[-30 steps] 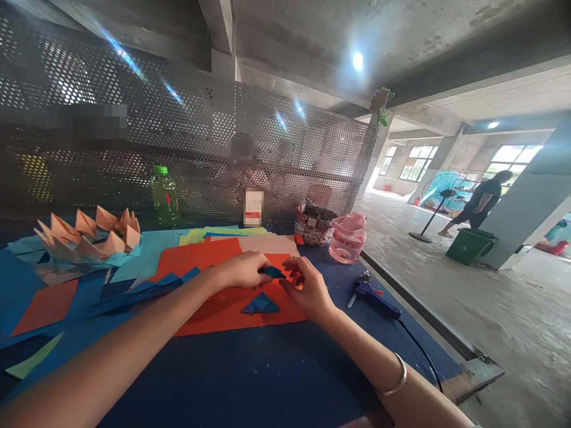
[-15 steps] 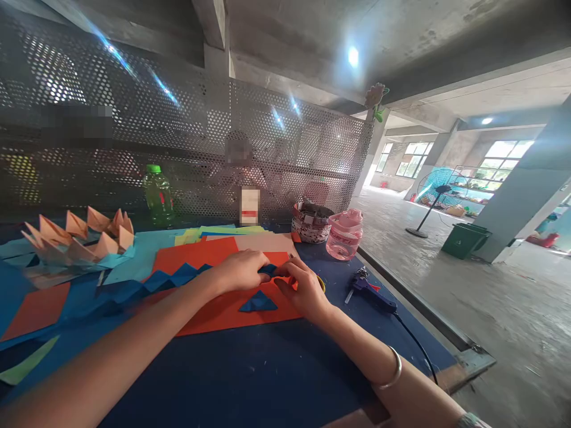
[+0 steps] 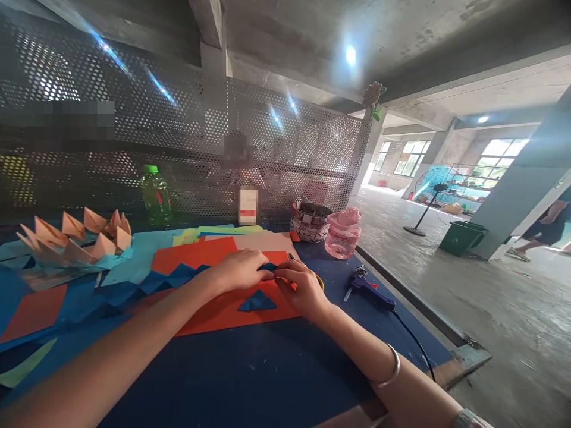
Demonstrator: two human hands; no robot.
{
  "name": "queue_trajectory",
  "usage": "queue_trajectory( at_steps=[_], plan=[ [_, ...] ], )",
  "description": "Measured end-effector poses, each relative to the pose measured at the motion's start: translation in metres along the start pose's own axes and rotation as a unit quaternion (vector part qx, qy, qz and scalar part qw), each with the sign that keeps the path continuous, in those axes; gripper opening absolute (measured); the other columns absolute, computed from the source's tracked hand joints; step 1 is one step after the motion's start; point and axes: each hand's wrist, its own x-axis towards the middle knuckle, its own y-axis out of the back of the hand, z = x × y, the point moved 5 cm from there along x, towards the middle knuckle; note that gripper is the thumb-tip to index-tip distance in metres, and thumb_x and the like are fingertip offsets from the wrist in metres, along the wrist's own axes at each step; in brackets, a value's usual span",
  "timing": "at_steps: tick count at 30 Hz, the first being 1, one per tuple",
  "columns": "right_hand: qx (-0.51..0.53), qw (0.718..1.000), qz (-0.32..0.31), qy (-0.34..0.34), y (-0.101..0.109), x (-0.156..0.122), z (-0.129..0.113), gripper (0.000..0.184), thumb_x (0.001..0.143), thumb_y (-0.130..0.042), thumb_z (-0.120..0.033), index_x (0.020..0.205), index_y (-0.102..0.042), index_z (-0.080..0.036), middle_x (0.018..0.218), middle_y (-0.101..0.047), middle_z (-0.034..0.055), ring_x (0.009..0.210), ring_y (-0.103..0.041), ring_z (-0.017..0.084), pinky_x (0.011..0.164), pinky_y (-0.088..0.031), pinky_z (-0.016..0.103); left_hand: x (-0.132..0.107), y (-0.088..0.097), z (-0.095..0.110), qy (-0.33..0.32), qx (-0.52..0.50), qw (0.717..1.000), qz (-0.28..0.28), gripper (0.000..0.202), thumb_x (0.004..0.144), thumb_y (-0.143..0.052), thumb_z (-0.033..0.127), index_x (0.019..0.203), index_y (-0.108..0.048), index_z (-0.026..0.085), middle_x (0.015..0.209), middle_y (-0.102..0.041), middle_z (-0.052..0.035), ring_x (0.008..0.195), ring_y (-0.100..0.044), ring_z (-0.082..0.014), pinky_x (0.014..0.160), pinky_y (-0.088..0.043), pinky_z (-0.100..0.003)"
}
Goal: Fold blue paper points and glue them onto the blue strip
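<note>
A chain of blue folded paper (image 3: 172, 275) with zigzag peaks runs from the left across the sheets and passes behind my left forearm. Its right end seems to be the small blue piece between my fingers. My left hand (image 3: 243, 267) pinches that piece from the left, palm down. From the right, my right hand (image 3: 304, 286) closes thumb and fingers on it, touching the left fingertips. Just below both hands, a separate blue folded paper triangle (image 3: 257, 302) lies on an orange paper sheet (image 3: 214, 315). My fingers partly hide the held piece.
A blue glue gun (image 3: 368, 288) with its cord lies right of my hands. Behind it stand a pink bottle (image 3: 342, 235) and a round patterned container (image 3: 310, 223). A peach paper ring (image 3: 74, 238) and a green-capped bottle (image 3: 156, 193) are at left, before a perforated screen (image 3: 285, 148).
The fingers of my right hand have drawn together on the blue paper. The view has shifted slightly, and a person's arm and leg now show beside the pillar at far right.
</note>
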Motion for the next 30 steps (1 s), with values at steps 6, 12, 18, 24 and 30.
queue_trajectory(
  at_steps=[6, 12, 18, 24, 30],
  plan=[
    [-0.058, 0.997, -0.055, -0.003, 0.005, 0.005, -0.002, 0.028, 0.083, -0.054, -0.014, 0.104, -0.068, -0.026, 0.099, -0.065, 0.004, 0.086, -0.06, 0.016, 0.077, -0.046, 0.027, -0.002, 0.0, 0.005, 0.005, -0.009, 1.0, -0.016, 0.03, 0.084, -0.044, 0.042, 0.074, -0.062, 0.02, 0.074, -0.069, -0.0057, 0.065, -0.06, -0.0194, 0.052, -0.028, -0.026],
    [-0.246, 0.956, -0.076, -0.143, 0.072, -0.012, 0.022, 0.024, 0.085, -0.052, -0.02, 0.105, -0.066, -0.019, 0.102, -0.065, 0.0094, 0.092, -0.06, 0.021, 0.077, -0.043, 0.029, 0.001, 0.004, 0.0, -0.013, 0.011, 1.0, -0.005, 0.033, 0.083, -0.046, 0.044, 0.067, -0.06, 0.019, 0.069, -0.065, -0.0061, 0.062, -0.055, -0.0183, 0.051, -0.025, -0.027],
    [-0.406, 0.838, -0.116, -0.345, 0.134, -0.078, 0.071, 0.033, 0.076, -0.051, -0.01, 0.109, -0.057, -0.01, 0.108, -0.062, 0.0183, 0.102, -0.057, 0.029, 0.082, -0.039, 0.035, 0.0, 0.007, 0.0, -0.012, -0.004, 1.0, -0.018, 0.029, 0.081, -0.048, 0.042, 0.069, -0.06, 0.019, 0.067, -0.062, -0.0056, 0.061, -0.053, -0.0185, 0.05, -0.024, -0.027],
    [-0.391, 0.84, -0.119, -0.358, 0.128, -0.098, 0.09, 0.042, 0.073, -0.053, -0.011, 0.115, -0.051, -0.008, 0.105, -0.062, 0.0175, 0.099, -0.06, 0.026, 0.078, -0.039, 0.031, -0.002, 0.009, 0.002, -0.017, -0.022, 1.0, -0.015, 0.028, 0.08, -0.051, 0.043, 0.072, -0.063, 0.019, 0.07, -0.063, -0.0053, 0.063, -0.054, -0.0181, 0.052, -0.026, -0.026],
    [-0.299, 0.893, 0.014, -0.336, 0.134, -0.092, 0.082, 0.03, 0.08, -0.053, -0.026, 0.108, -0.055, -0.015, 0.091, -0.066, 0.0095, 0.079, -0.061, 0.023, 0.066, -0.039, 0.029, -0.008, 0.015, 0.009, -0.02, -0.021, 0.999, -0.025, 0.027, 0.079, -0.051, 0.041, 0.075, -0.065, 0.019, 0.07, -0.064, -0.0048, 0.063, -0.053, -0.0172, 0.051, -0.027, -0.025]
  ],
)
